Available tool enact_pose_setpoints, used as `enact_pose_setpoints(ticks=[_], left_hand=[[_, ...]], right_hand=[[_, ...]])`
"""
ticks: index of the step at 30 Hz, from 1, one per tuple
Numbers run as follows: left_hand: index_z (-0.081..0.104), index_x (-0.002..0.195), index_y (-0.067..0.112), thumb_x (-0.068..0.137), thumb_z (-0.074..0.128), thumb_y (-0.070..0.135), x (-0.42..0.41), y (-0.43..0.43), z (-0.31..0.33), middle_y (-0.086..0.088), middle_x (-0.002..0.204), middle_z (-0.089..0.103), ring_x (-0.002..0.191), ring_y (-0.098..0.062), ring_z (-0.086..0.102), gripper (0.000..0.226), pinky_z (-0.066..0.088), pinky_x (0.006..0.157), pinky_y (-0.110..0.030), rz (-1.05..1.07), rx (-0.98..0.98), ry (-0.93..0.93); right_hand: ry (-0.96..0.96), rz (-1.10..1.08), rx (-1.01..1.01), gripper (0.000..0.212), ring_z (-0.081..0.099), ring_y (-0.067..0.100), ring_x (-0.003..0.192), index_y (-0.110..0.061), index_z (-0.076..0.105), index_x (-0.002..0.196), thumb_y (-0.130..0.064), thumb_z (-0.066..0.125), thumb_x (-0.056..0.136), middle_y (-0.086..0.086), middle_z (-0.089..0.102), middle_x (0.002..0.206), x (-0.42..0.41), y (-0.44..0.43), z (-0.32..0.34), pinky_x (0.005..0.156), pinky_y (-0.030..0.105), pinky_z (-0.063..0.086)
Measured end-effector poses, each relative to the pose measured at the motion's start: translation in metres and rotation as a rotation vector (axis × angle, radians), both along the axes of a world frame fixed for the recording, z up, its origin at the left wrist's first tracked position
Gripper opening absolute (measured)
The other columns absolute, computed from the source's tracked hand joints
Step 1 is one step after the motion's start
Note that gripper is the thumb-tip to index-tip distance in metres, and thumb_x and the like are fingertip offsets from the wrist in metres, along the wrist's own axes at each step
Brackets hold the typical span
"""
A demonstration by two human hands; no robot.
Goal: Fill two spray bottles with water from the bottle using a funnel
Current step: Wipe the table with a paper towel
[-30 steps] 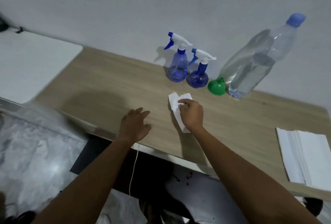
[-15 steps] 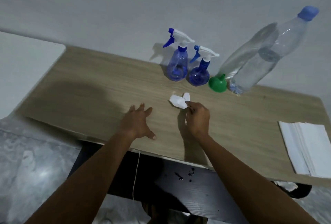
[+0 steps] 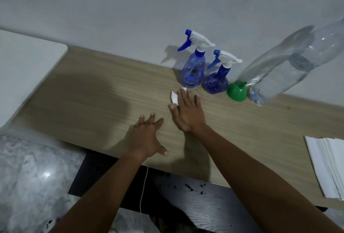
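Right grip [image 3: 188,113] lies flat, fingers straight, pressing a white paper scrap [image 3: 174,99] onto the table [image 3: 93,93] — grasping nothing. Left grip [image 3: 147,135] is splayed and empty, near the front edge. The taller spray bottle [image 3: 192,72] and shorter spray bottle [image 3: 216,81] stand upright just beyond the right fingertips, heads on. The funnel [image 3: 236,92] and water bottle [image 3: 290,70] sit farther right. Right grip is nearer — we judge the reach goes forward.

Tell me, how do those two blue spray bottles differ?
The left spray bottle is taller with a tapering body; the right spray bottle is shorter and round-bellied. The left one's plastic looks paler, the right one's deeper blue. Both stand upright with white heads and blue triggers.
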State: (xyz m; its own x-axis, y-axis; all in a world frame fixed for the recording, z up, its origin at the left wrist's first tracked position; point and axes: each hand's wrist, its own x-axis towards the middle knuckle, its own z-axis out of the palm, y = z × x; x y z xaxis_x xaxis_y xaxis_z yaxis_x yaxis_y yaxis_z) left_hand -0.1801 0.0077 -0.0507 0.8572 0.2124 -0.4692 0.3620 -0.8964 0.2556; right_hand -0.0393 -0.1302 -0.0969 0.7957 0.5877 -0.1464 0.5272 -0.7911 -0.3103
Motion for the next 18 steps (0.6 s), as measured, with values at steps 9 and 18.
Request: enact_pose_setpoints(ticks=[9, 18], left_hand=[[0.014, 0.159, 0.041, 0.056, 0.086, 0.065, 0.0, 0.0, -0.001, 0.006, 0.17, 0.001, 0.157, -0.03, -0.003, 0.128, 0.019, 0.123, -0.054, 0.021, -0.022, -0.007], [0.015, 0.159, 0.039, 0.054, 0.088, 0.062, -0.001, -0.001, 0.0, 0.006, 0.17, 0.002, 0.157, -0.029, -0.004, 0.13, 0.018, 0.123, -0.056, 0.04, -0.045, -0.013]], right_hand=[[0.019, 0.209, -0.004, 0.068, -0.008, 0.017, 0.157, -0.014, 0.002, 0.163, -0.052, 0.014, 0.108, 0.005, -0.001, 0.171, 0.018, 0.018, 0.004, 0.127, 0.047, -0.008], [-0.018, 0.031, 0.015, 0.069, -0.005, 0.02, 0.158, -0.012, 0.008, 0.163, -0.051, 0.019, 0.107, 0.004, 0.002, 0.171, -0.018, -0.018, -0.009, 0.127, 0.052, -0.001]])
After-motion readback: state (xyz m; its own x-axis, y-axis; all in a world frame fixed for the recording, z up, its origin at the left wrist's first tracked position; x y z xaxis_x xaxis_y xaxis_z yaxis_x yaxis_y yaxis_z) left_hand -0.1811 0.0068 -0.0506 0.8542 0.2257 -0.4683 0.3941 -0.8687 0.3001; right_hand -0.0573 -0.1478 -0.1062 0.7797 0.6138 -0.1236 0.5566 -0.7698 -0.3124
